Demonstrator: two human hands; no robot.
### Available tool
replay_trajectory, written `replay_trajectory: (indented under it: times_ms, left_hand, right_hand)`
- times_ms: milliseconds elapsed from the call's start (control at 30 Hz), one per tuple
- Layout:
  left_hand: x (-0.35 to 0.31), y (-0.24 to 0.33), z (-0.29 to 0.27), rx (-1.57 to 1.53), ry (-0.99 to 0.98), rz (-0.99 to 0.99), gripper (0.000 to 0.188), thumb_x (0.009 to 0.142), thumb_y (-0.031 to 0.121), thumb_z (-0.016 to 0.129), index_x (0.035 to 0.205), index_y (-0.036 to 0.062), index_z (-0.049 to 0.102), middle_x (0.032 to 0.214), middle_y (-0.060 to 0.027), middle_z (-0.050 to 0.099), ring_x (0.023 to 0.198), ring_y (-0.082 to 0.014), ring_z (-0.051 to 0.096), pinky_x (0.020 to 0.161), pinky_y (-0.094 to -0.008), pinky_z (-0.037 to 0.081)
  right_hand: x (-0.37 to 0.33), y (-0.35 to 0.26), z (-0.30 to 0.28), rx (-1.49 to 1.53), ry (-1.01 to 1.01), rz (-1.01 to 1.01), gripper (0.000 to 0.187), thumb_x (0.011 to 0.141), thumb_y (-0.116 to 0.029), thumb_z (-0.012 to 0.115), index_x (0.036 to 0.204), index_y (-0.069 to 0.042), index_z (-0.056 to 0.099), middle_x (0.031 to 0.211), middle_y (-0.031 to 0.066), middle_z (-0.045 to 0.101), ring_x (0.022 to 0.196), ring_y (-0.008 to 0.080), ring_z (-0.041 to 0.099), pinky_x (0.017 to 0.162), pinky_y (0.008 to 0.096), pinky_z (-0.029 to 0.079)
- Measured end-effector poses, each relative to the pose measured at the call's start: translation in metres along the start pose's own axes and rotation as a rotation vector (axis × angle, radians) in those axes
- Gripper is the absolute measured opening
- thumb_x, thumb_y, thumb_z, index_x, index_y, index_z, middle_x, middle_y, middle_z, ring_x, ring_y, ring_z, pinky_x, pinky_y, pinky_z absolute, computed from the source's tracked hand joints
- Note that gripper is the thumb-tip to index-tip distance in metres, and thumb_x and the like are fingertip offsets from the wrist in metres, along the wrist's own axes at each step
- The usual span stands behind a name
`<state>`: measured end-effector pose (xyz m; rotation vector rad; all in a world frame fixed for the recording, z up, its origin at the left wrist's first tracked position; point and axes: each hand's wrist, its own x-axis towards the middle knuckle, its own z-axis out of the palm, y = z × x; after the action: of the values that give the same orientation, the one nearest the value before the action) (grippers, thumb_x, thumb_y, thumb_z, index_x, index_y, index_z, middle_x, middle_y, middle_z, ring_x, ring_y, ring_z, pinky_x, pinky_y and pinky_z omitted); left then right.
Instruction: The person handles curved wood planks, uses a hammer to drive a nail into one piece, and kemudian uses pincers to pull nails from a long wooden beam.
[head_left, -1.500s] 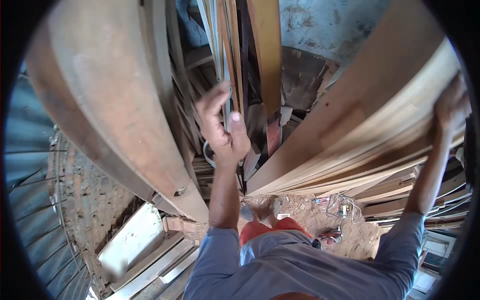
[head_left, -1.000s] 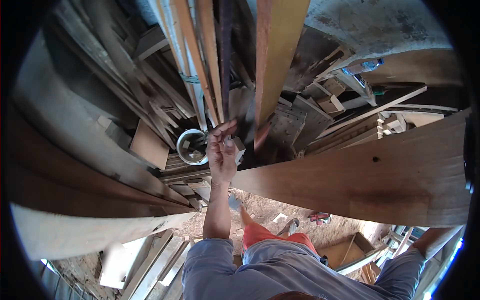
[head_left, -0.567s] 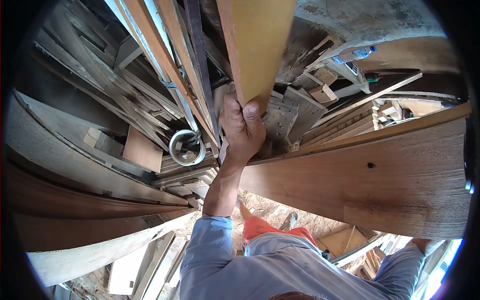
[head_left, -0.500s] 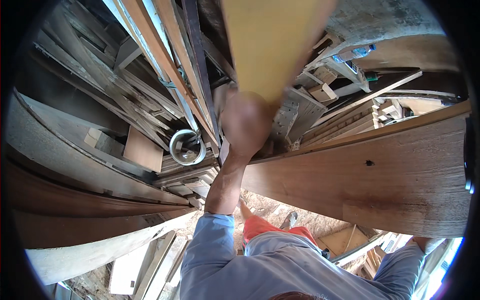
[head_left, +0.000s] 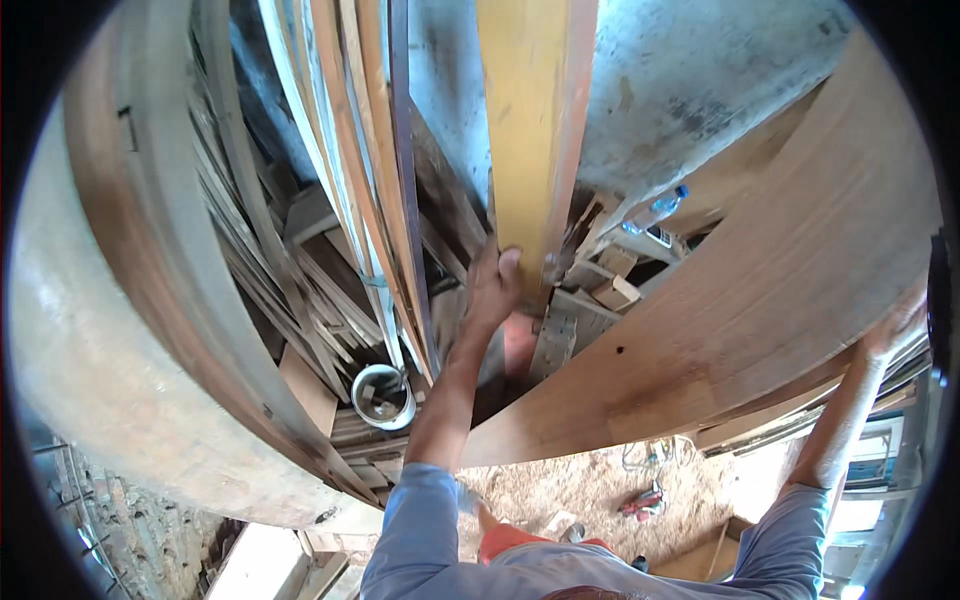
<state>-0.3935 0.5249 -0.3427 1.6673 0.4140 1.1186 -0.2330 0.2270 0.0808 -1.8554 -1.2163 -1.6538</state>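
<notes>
A long yellow board (head_left: 530, 130) with a reddish-brown side edge stands upright ahead of me. My left hand (head_left: 494, 285) grips it low on its left edge, thumb across the front and fingers partly hidden behind. A wide brown wooden board (head_left: 690, 320) with a small dark hole slants up from the middle to the far right. At that board's lower right edge, my right hand (head_left: 893, 325) holds on, its fingers only partly visible.
Thin wood strips (head_left: 365, 150) lean upright, tied together, left of the yellow board. Below them sits a white bucket (head_left: 383, 397) with scraps. A curved panel (head_left: 130, 350) fills the left. A plastic bottle (head_left: 655, 212) lies near wood offcuts (head_left: 617, 293); a red power tool (head_left: 643, 502) rests on the floor.
The view has shifted. The yellow board looks more upright and farther off, with my left hand lower on it. The brown board's right end has risen, and my right hand has come up with it.
</notes>
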Motion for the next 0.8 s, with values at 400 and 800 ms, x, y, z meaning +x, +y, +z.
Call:
replay_trajectory:
  times_ms: [400, 800]
  left_hand:
    - [0.025, 0.052, 0.017, -0.233, 0.060, -0.101, 0.047, 0.103, 0.045, 0.042, 0.119, 0.0014, 0.048, 0.094, -0.0126, 0.060, 0.084, -0.0223, 0.056, 0.076, -0.0386, 0.046]
    - [0.034, 0.063, 0.044, 0.071, 0.022, -0.061, 0.034, 0.100, 0.033, 0.048, 0.109, 0.0018, 0.058, 0.095, -0.0260, 0.065, 0.095, -0.0453, 0.062, 0.082, -0.0502, 0.048]
  right_hand:
    - [0.032, -0.088, 0.015, -0.051, 0.080, -0.175, 0.046, 0.105, -0.034, 0.036, 0.138, -0.005, 0.049, 0.138, 0.0172, 0.051, 0.132, 0.0283, 0.042, 0.110, 0.0425, 0.029]
    - [0.032, -0.091, 0.008, 0.010, 0.066, -0.025, 0.040, 0.100, -0.027, 0.045, 0.134, -0.008, 0.055, 0.140, 0.0155, 0.050, 0.130, 0.0291, 0.039, 0.111, 0.0424, 0.025]
